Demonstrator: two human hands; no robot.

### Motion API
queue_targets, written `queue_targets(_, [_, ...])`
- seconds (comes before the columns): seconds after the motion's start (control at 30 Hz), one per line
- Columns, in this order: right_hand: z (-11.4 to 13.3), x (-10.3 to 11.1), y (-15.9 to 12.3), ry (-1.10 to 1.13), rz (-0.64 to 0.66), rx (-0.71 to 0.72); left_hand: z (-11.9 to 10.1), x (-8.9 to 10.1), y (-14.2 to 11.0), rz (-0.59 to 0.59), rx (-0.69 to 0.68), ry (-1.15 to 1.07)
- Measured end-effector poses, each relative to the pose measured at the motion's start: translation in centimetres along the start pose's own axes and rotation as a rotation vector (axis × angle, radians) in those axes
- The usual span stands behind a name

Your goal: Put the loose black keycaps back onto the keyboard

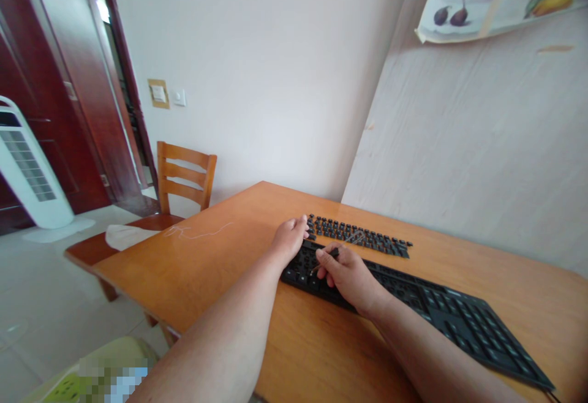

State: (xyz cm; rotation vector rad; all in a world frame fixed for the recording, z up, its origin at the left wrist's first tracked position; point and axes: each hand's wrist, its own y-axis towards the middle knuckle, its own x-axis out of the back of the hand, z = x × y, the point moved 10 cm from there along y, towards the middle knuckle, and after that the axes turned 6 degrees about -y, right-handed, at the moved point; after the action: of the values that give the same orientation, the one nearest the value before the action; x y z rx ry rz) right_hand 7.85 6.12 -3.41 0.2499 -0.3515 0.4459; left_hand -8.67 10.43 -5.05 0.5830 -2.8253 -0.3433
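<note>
A black keyboard [441,305] lies slantwise on the wooden table, many keycaps off its left and middle parts. My left hand [290,239] is closed at its far left corner, thumb up and fingers curled over the edge. Above the left part of the keyboard, my right hand [344,271] pinches a thin wire keycap puller [314,270], with a dark part showing between the fingers. Loose black keycaps [340,229] lie in rows behind the keyboard. On top of them rests a light, looped wire-like piece [356,236].
The wooden table [206,274] meets the wall at the back. A wooden chair [186,176] stands beyond its left edge, with something white on the seat. A white upright appliance [34,170] is by the red door. The keyboard's cable leaves at lower right.
</note>
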Motion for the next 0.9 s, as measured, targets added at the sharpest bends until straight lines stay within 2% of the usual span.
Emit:
queue_targets(0.1, [-0.1,1.1,0.1,0.070,-0.072,-0.030,0.0,0.0,0.0,0.005,-0.001,0.003])
queue_targets(0.27, [-0.3,1.1,0.2,0.094,-0.045,-0.036,-0.1,-0.1,0.0,0.015,0.005,-0.003])
queue_targets(0.37, [-0.6,1.4,0.2,0.128,-0.073,-0.052,-0.4,-0.1,0.0,0.023,-0.004,0.000])
queue_targets(0.57, [-0.2,2.4,0.4,0.163,-0.137,0.008,-3.1,0.0,-0.6,0.066,-0.136,0.122])
queue_targets(0.73, [0.1,3.9,0.6,0.130,-0.246,0.083,-5.6,-1.2,-1.8,0.191,-0.228,0.063])
queue_targets(0.9, [0.7,4.5,0.6,0.072,-0.311,0.144,-6.2,-3.1,-2.9,0.333,-0.199,-0.005])
